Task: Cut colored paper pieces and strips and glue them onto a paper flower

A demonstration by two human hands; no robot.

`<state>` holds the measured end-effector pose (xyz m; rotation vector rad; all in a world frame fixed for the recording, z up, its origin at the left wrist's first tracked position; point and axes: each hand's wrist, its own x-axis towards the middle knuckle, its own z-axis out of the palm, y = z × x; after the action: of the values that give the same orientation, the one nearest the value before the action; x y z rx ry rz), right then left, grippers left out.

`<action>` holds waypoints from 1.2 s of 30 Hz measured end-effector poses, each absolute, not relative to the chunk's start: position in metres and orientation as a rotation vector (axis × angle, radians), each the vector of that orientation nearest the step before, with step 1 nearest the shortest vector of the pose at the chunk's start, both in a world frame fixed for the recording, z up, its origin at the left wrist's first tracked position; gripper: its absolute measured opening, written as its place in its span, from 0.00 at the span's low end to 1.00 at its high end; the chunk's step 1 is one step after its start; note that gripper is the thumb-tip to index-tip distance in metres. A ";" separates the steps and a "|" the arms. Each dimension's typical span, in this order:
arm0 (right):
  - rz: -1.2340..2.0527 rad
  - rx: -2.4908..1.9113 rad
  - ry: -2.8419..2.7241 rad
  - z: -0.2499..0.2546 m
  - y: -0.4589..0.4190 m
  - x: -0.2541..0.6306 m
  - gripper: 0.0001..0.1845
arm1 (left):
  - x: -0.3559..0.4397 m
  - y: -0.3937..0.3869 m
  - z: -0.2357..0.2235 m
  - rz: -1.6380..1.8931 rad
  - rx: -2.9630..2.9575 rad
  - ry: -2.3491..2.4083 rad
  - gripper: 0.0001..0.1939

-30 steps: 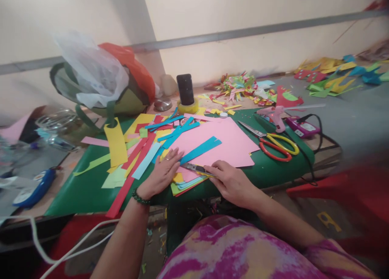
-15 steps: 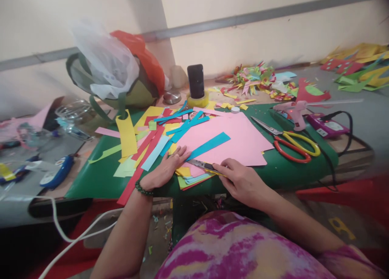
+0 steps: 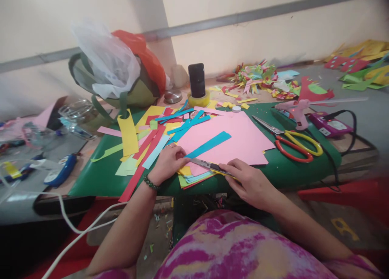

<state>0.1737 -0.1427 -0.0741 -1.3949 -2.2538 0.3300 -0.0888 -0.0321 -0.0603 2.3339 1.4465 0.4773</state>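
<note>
My right hand is wrapped round a box cutter with a black and yellow handle, its blade pointing left. The blade tip lies close to the fingertips of my left hand. Those fingers are curled together in a pinch at the lower left end of a blue paper strip. This strip slants across a large pink sheet. Under the front edge of the pink sheet, a stack of coloured paper sticks out in yellow, light blue, green and red.
Scissors lie right of the pink sheet, near a pink glue gun and a purple power socket. Left are loose paper strips and a yellow piece. Behind stand a phone on a tape roll and a bag.
My left hand has gone from lying flat with spread fingers to a pinch at the blue strip's end. The box cutter has shifted slightly right and stays in my right hand.
</note>
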 end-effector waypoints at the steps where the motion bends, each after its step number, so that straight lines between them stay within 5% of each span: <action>1: 0.327 -1.396 -2.255 -0.074 -0.143 0.174 0.19 | -0.086 -0.031 -0.060 0.445 2.310 1.427 0.09; 15: 0.245 -1.392 -2.217 -0.078 -0.138 0.176 0.18 | -0.087 -0.032 -0.048 0.475 1.796 1.219 0.20; 27: 0.191 -1.355 -2.316 -0.073 -0.128 0.164 0.17 | -0.088 -0.031 -0.072 0.734 2.170 1.452 0.07; 36: 0.094 -1.340 -2.393 -0.069 -0.129 0.158 0.17 | -0.092 -0.031 -0.076 0.639 2.247 1.498 0.12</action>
<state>0.1582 -0.1287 -0.0691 -1.3399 -2.3933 0.0938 -0.0921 -0.0308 -0.0755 2.2466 1.4979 0.6395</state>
